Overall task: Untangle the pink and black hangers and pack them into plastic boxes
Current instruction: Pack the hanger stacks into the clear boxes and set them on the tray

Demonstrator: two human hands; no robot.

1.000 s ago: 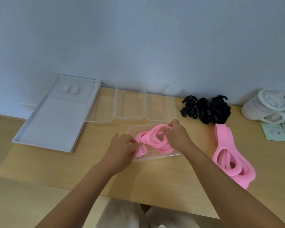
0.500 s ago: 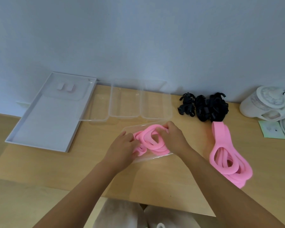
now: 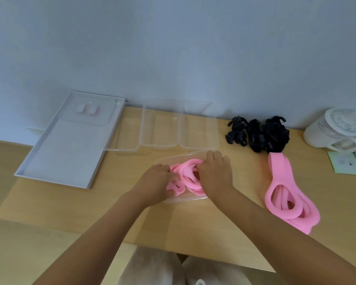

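1. Lying far left, a flat white rectangular tray (image 3: 66, 153) adjoins a row of clear plastic boxes (image 3: 160, 128).
2. Left hand (image 3: 154, 182) and right hand (image 3: 214, 175) both grip coiled pink hangers (image 3: 188, 178) inside a nearer clear box (image 3: 173, 158).
3. Tangled black hangers (image 3: 259, 134) and loose pink loops (image 3: 284, 194) lie rightward.

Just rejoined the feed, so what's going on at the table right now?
Pink hangers are going into a clear box: the left hand and right hand grip the loops inside it. A second pink pile lies loose to the right, the black hangers sit behind it, and empty boxes wait at the back.
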